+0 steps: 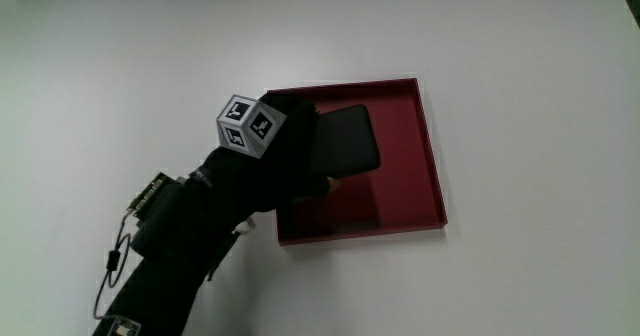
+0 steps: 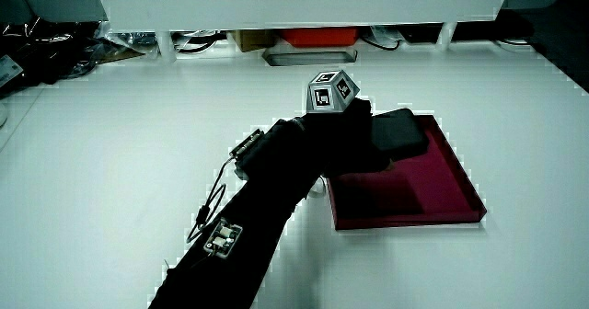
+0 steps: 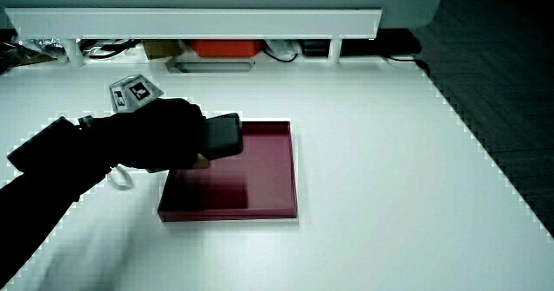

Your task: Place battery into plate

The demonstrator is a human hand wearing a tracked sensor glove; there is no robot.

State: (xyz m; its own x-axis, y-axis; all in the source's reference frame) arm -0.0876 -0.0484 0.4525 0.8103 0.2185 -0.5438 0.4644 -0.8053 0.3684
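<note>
A dark red square plate [image 1: 430, 166] with low walls lies on the white table, seen also in both side views [image 2: 456, 185] [image 3: 277, 183]. The gloved hand [image 1: 290, 151] reaches over the plate's edge nearest the forearm and is shut on a flat black battery [image 1: 345, 141]. The battery [image 2: 400, 131] [image 3: 227, 133] hangs tilted a little above the plate's floor. A patterned cube [image 1: 247, 126] sits on the back of the hand. The fingers cover one end of the battery.
A cable and small module [image 1: 145, 201] run along the forearm. A low white partition [image 2: 304, 7] stands at the table's edge farthest from the person, with boxes and cables [image 3: 225, 48] under it.
</note>
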